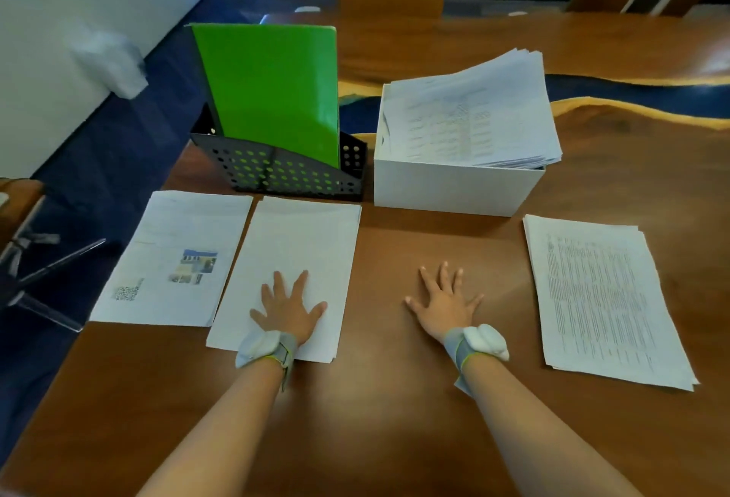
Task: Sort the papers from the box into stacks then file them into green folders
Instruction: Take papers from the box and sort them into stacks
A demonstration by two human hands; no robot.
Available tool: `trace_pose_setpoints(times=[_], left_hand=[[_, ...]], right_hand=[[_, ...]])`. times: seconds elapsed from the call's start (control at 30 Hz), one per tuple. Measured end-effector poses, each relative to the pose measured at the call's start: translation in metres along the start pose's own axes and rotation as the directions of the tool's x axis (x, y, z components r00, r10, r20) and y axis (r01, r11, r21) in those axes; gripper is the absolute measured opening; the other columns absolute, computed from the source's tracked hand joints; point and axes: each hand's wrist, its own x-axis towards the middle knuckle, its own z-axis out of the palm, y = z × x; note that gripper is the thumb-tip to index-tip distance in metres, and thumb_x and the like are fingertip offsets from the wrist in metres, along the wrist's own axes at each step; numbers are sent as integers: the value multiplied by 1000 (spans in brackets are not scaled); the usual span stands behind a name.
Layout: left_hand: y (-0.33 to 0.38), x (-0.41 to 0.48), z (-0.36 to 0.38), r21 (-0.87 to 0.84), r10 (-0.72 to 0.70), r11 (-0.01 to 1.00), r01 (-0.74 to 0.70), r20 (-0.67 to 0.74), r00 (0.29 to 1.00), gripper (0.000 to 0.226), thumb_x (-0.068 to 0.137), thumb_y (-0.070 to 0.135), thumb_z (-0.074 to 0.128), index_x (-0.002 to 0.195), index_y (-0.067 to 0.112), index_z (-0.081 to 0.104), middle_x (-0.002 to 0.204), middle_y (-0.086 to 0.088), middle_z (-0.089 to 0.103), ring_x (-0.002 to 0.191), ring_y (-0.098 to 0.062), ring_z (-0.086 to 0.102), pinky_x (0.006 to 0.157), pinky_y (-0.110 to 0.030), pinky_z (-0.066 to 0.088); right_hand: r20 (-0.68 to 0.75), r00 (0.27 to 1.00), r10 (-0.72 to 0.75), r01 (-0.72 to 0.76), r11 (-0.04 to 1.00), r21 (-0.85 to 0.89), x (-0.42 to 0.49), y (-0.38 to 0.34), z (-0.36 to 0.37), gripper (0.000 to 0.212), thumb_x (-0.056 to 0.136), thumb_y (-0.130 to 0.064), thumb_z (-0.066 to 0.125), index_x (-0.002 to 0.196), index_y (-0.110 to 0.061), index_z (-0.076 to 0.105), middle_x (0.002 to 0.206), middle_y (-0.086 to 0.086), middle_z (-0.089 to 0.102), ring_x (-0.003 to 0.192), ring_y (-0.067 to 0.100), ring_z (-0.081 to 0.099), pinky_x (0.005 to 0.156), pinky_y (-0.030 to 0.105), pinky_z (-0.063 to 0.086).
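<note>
A white box [454, 186] stands at the back right, heaped with loose printed papers [470, 117]. Left of it, green folders [272, 93] stand upright in a black perforated file rack [284, 176]. Three paper stacks lie on the wooden table: a left stack with pictures [170, 259], a middle blank-faced stack [296, 247], and a right stack of dense text [600, 299]. My left hand [288, 309] rests flat with spread fingers on the middle stack. My right hand [444, 301] lies flat, fingers spread, on the bare table between the middle and right stacks.
The table's left edge runs diagonally past the left stack, with blue carpet and a chair base [35, 271] beyond it. A blue inlay [632, 101] crosses the table behind the box. Bare wood [375, 417] lies in front of my hands.
</note>
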Motion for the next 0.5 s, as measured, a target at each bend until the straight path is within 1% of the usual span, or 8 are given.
trace_pose_setpoints(times=[0.07, 0.13, 0.23, 0.3, 0.37, 0.43, 0.5], left_hand=[[1, -1, -4, -36, -14, 999, 14, 5, 1000, 73, 86, 66, 43, 147, 46, 8, 159, -3, -10, 145, -32, -5, 111, -62, 12], [11, -2, -15, -88, 13, 996, -16, -36, 999, 72, 87, 63, 45, 148, 42, 11, 159, -5, -9, 145, -33, -2, 112, -59, 13], [42, -4, -43, -185, 143, 966, -180, -197, 970, 70, 89, 54, 52, 148, 32, 21, 159, -9, 0, 144, -32, 6, 113, -53, 16], [78, 1, -65, -250, 220, 922, -296, -292, 931, 68, 89, 50, 55, 146, 26, 28, 159, -10, 8, 144, -31, 10, 113, -50, 17], [112, 5, -85, -308, 290, 863, -401, -349, 891, 65, 88, 48, 58, 143, 23, 34, 157, -9, 15, 143, -29, 14, 113, -48, 19], [150, 11, -101, -371, 387, 774, -513, -364, 847, 60, 88, 43, 61, 139, 20, 41, 155, -8, 23, 142, -27, 18, 113, -47, 21], [184, 13, -110, -403, 478, 686, -605, -378, 793, 52, 88, 38, 63, 133, 17, 48, 149, -8, 35, 139, -26, 24, 113, -44, 23]], right_hand=[[-37, 999, 0, 1, 1000, 23, 0, -5, -3, 69, 90, -62, 40, 149, -43, 10, 160, -4, -13, 146, 27, -16, 108, 69, -1], [-116, 993, 19, -8, 996, 88, 2, -7, -13, 68, 91, -58, 42, 149, -40, 12, 160, -2, -10, 147, 27, -14, 109, 67, -1], [-270, 955, 122, -46, 962, 270, 7, -6, -41, 69, 94, -52, 44, 151, -27, 16, 161, 3, -1, 148, 25, -6, 113, 60, 1], [-350, 909, 227, -56, 898, 437, 14, -1, -69, 72, 95, -50, 44, 151, -16, 16, 160, 8, 6, 148, 25, 1, 116, 55, 4], [-416, 861, 293, -7, 825, 565, 20, 5, -95, 71, 96, -46, 45, 149, -8, 19, 158, 14, 16, 147, 28, 10, 118, 49, 11], [-476, 803, 357, 66, 742, 668, 25, 18, -120, 67, 97, -42, 43, 149, -6, 20, 157, 15, 19, 145, 29, 17, 118, 45, 16], [-491, 761, 424, 133, 638, 758, 28, 28, -141, 63, 100, -38, 40, 150, -9, 17, 158, 10, 18, 146, 25, 17, 119, 39, 17]])
